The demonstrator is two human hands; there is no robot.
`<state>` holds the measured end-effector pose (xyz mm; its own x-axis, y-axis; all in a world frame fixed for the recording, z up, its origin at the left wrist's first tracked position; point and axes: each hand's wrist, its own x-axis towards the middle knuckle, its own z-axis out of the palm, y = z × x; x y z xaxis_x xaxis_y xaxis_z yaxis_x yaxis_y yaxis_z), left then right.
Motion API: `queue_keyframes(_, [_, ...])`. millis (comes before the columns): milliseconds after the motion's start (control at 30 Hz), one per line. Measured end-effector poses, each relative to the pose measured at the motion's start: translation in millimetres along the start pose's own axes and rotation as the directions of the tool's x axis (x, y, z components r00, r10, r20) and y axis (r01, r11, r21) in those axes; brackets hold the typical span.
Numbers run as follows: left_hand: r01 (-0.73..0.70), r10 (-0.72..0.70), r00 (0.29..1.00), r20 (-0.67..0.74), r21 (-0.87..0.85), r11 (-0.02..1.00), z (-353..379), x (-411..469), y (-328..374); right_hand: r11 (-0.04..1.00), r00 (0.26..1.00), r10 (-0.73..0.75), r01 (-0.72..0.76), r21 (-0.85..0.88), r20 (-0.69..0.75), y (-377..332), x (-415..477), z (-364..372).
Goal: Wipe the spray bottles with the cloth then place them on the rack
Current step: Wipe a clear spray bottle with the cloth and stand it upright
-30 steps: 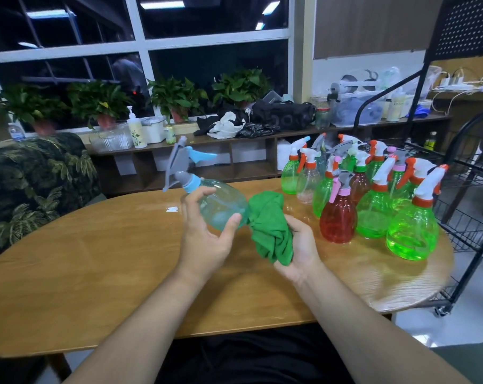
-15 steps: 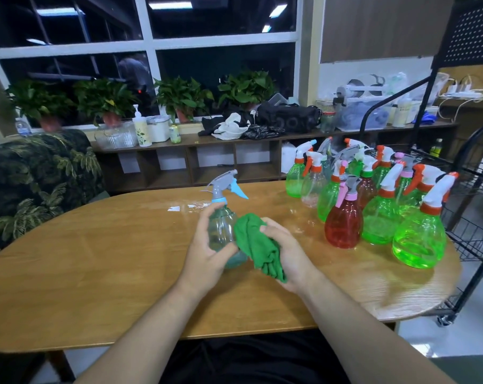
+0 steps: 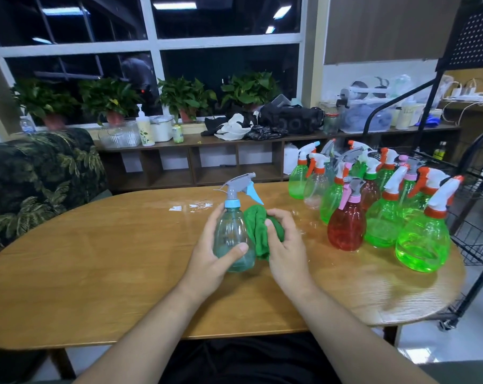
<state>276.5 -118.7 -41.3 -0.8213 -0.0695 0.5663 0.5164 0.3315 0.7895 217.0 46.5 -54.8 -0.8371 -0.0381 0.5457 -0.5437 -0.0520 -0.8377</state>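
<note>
The spray bottle (image 3: 232,236) is now upright at the middle of the table (image 3: 96,259), left hand (image 3: 207,261) gripping it, right hand (image 3: 287,253) clutching the cloth (image 3: 255,231) against it.

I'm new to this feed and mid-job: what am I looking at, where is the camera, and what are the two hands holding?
There is no machine here. These are a person's two bare hands, seen from one wide-angle camera worn on their head, looking forward and down. The left hand grips a clear bluish spray bottle, held upright over the wooden table. The right hand holds a bunched green cloth against the bottle's side. To the right on the table stands a cluster of other spray bottles, mostly green, with one red bottle. A black wire rack stands past the table's right edge.
</note>
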Motion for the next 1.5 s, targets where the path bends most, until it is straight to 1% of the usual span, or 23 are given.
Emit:
queue_keyframes(67, [0.011,-0.011,1.000,-0.004,-0.020,1.000,1,0,-1,0.992,0.997,-0.069,0.071,-0.103,0.018,-2,-6,3])
queue_keyframes(133, [0.026,-0.027,1.000,-0.004,-0.030,0.999,1,0,1,0.980,0.994,-0.083,0.095,-0.173,0.076,-7,-10,3])
queue_keyframes(233, [0.057,-0.057,0.998,0.009,-0.034,0.998,0,0,1,0.965,0.995,-0.028,0.053,-0.257,0.099,-10,-6,2])
queue_keyframes(300, [0.068,-0.068,0.998,0.016,-0.038,0.997,-2,0,0,0.968,0.993,0.035,-0.004,-0.253,0.117,-16,2,-2])
queue_keyframes(367, [0.070,-0.069,0.998,0.010,-0.032,0.997,-4,0,1,0.958,0.984,0.047,0.004,-0.288,0.169,-22,8,-8])
queue_keyframes(467, [0.062,-0.062,0.998,-0.012,-0.018,0.998,-5,0,3,0.883,0.975,-0.085,0.168,-0.438,0.203,-38,18,-19])
queue_keyframes(533, [0.069,-0.069,0.998,-0.013,-0.005,0.998,-5,0,3,0.836,0.966,-0.209,0.257,-0.485,0.151,-48,32,-23])
queue_keyframes(567, [0.076,-0.076,0.997,-0.009,-0.008,0.997,-5,0,2,0.825,0.961,-0.252,0.277,-0.492,0.119,-52,41,-24])
queue_keyframes(667, [0.079,-0.079,0.997,0.019,-0.016,0.997,-4,-1,1,0.791,0.964,-0.254,0.256,-0.555,0.082,-56,65,-14])
queue_keyframes(733, [0.082,-0.081,0.996,0.022,-0.022,0.996,-4,-2,1,0.739,0.950,-0.283,0.303,-0.601,0.130,-54,68,-2])
queue_keyframes(800, [0.070,-0.070,0.998,0.009,-0.010,0.998,-5,0,-1,0.689,0.919,-0.325,0.392,-0.610,0.224,-52,62,11])
queue_keyframes(867, [0.067,-0.067,0.998,0.000,0.012,0.998,-6,1,-3,0.651,0.880,-0.332,0.475,-0.593,0.340,-52,59,18])
queue_keyframes(900, [0.069,-0.069,0.998,-0.005,0.025,0.997,-8,0,-4,0.653,0.867,-0.320,0.493,-0.575,0.381,-54,60,19])
queue_keyframes(1000, [0.079,-0.078,0.997,-0.013,0.060,0.995,-9,1,-7,0.730,0.852,-0.250,0.478,-0.488,0.461,-58,70,14])
queue_keyframes(1067, [0.079,-0.079,0.997,-0.009,0.076,0.994,-8,1,-8,0.731,0.838,-0.227,0.483,-0.481,0.497,-60,74,9])
queue_keyframes(1133, [0.065,-0.065,0.998,-0.001,0.095,0.993,-7,2,-6,0.720,0.859,-0.238,0.470,-0.511,0.454,-62,76,7])
queue_keyframes(1167, [0.051,-0.052,0.999,0.009,0.100,0.994,-7,2,-5,0.717,0.883,-0.263,0.449,-0.534,0.389,-62,77,6])
queue_keyframes(1233, [0.029,-0.029,1.000,-0.001,0.093,0.995,-6,1,-3,0.730,0.930,-0.296,0.367,-0.577,0.217,-61,78,3])
queue_keyframes(1267, [0.025,-0.024,1.000,-0.017,0.082,0.996,-6,1,-1,0.748,0.943,-0.293,0.330,-0.576,0.160,-60,78,3])
queue_keyframes(1300, [0.019,-0.017,0.999,-0.029,0.067,0.998,-7,1,1,0.763,0.945,-0.289,0.323,-0.560,0.152,-59,75,2])
queue_keyframes(1433, [0.007,-0.006,0.998,-0.063,0.015,1.000,-9,2,4,0.737,0.895,-0.304,0.439,-0.514,0.328,-52,65,1])
queue_keyframes(1500, [0.001,-0.001,0.997,-0.078,0.002,1.000,-12,2,4,0.710,0.879,-0.245,0.450,-0.542,0.410,-51,65,-6])
